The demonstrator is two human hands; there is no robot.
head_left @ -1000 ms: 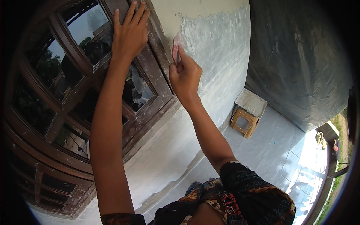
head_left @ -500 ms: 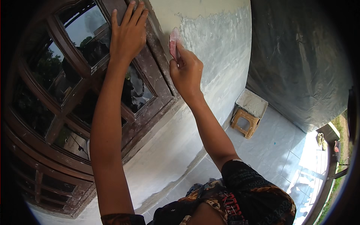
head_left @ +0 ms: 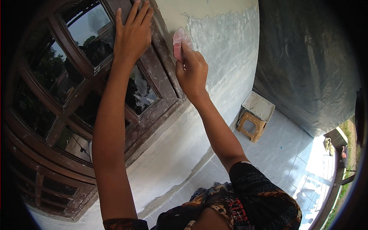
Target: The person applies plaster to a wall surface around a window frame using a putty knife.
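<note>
My left hand lies flat on the brown wooden window frame, fingers stretched out and spread, with nothing in it. In my right hand is a small flat reddish-pink putty scraper, its upper part smeared with whitish paste. Thumb and fingers close round its lower end. The scraper is up against or very near the wall, just right of the frame's edge; contact cannot be made out. Grey-white patchy filler covers the wall there, below a cream band.
A paste-smeared tray rests on a tan plastic stool by the wall's foot, on pale floor tiles. Beyond hangs a large dark sheet. Dark glass panes fill the window. Yellowish footwear lies at the far right.
The scraper has turned in my right hand's grip, showing more of its flat face. The right hand has shifted very slightly; my left hand stays on the frame.
</note>
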